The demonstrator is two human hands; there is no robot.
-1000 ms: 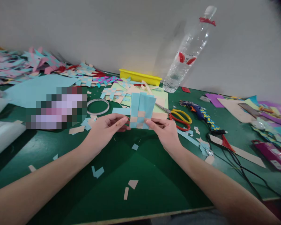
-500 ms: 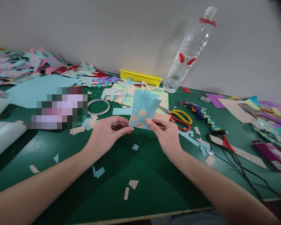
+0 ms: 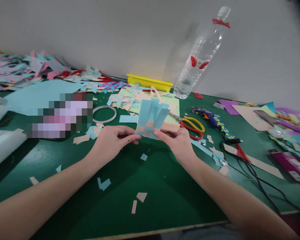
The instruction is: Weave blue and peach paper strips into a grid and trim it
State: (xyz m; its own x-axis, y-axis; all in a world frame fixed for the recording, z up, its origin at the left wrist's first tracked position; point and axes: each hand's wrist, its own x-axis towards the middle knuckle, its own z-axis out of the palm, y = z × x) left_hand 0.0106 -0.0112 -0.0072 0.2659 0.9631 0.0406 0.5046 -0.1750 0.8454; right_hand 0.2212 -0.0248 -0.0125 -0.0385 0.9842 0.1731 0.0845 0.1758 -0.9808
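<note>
A small woven piece of light blue and peach paper strips (image 3: 149, 120) is held up above the green table between my two hands. Its blue strips fan upward, and a checked weave shows along its lower part. My left hand (image 3: 115, 140) pinches the lower left corner between thumb and fingers. My right hand (image 3: 176, 140) grips the lower right side, thumb in front and the fingers mostly hidden behind. Peach paper (image 3: 170, 127) juts out to the right, above the right-hand fingers. Close behind that hand lie scissors (image 3: 193, 125) with red and yellow handles.
A roll of tape (image 3: 104, 114) and a blurred-out object (image 3: 62, 116) lie to the left. Behind stand a clear bottle (image 3: 202, 53), tilted in view, and a yellow tray (image 3: 150, 83). Dark cables (image 3: 255, 176) run along the right. Paper scraps (image 3: 141, 196) litter the green table (image 3: 180, 206).
The woven paper piece has dropped slightly and tipped a little, its blue strips now appearing shorter. Both hands keep hold of it, having shifted only a little.
</note>
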